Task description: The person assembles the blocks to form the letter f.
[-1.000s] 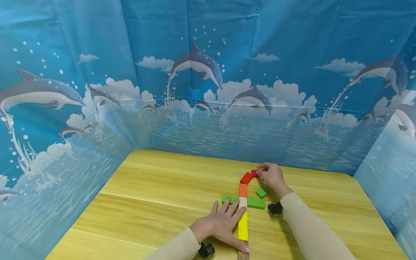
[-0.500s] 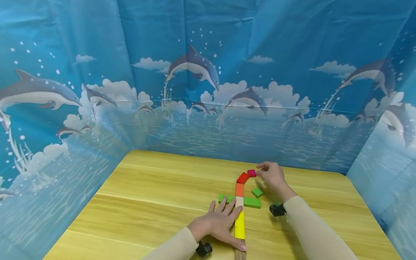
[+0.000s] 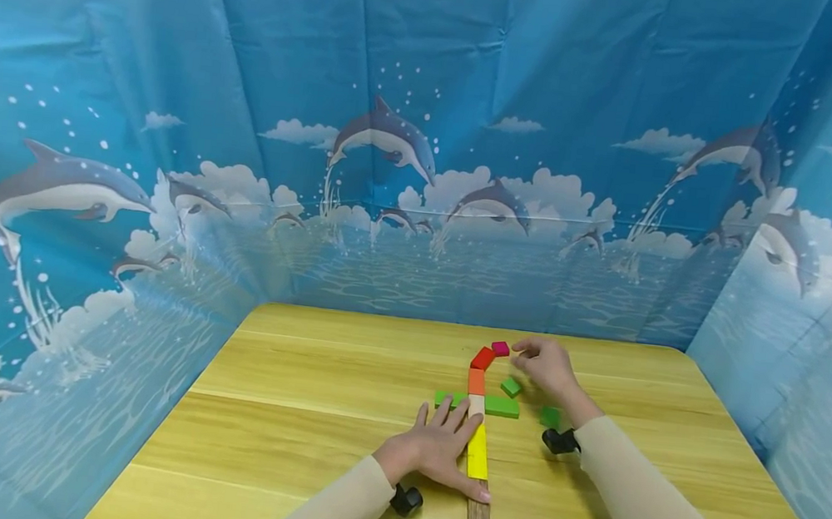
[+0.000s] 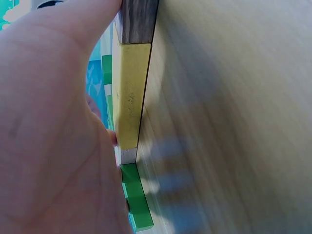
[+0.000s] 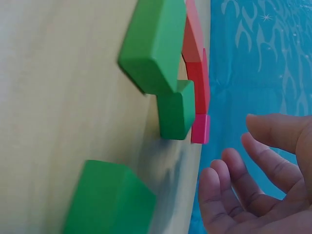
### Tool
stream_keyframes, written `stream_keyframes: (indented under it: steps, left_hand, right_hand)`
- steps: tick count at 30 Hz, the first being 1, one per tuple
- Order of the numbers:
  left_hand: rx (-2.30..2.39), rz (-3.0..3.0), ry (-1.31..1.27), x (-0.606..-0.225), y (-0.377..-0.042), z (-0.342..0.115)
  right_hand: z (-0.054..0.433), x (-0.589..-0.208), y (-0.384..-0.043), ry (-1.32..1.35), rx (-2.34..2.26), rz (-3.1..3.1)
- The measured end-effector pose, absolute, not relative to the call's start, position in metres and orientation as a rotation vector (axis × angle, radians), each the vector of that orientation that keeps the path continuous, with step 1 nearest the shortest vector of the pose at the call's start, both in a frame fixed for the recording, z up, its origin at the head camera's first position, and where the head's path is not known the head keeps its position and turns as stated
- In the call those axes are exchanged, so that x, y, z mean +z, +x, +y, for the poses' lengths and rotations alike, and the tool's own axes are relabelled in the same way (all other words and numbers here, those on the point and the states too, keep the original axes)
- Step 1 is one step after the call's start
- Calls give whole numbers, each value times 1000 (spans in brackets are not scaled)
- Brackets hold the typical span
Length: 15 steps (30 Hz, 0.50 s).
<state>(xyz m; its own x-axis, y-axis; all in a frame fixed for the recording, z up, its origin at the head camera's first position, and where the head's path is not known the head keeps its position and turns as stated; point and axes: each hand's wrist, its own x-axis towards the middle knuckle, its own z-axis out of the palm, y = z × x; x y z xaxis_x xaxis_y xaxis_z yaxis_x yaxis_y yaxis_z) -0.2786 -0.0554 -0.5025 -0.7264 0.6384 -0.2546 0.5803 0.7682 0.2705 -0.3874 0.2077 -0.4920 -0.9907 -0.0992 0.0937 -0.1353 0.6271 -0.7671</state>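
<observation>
Flat wooden blocks form a curved line on the table: brown [image 3: 478, 514], yellow [image 3: 478, 458], white [image 3: 476, 407], orange [image 3: 476, 381], red [image 3: 483, 359] and pink [image 3: 501, 349]. A green strip [image 3: 502, 407] extends on both sides of the white block. My left hand [image 3: 431, 451] lies spread over the line, its thumb on the brown block and fingertips at the white block and the strip's left half. Just right of the pink block [image 5: 201, 128], my right hand [image 3: 547, 369] hovers with loosely bent fingers [image 5: 239, 178] and nothing in them.
One small green block [image 3: 511, 387] sits right of the orange block. Another green block [image 3: 549, 417] lies below my right hand, beside the black wrist camera [image 3: 561, 441]. A blue dolphin-print curtain [image 3: 415, 268] stands behind the yellow wood table [image 3: 310, 416].
My right hand has let go of the pink block and drawn back to the right, uncovering the second green block. My left hand keeps its place on the line.
</observation>
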Motion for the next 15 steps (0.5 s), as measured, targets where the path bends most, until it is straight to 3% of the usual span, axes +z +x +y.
stream_keyframes:
  steps: [15]
  left_hand:
    - [249, 2629, 929, -503, -278, -55]
  right_hand:
    - [209, -511, -368, 220, 1348, -2858]
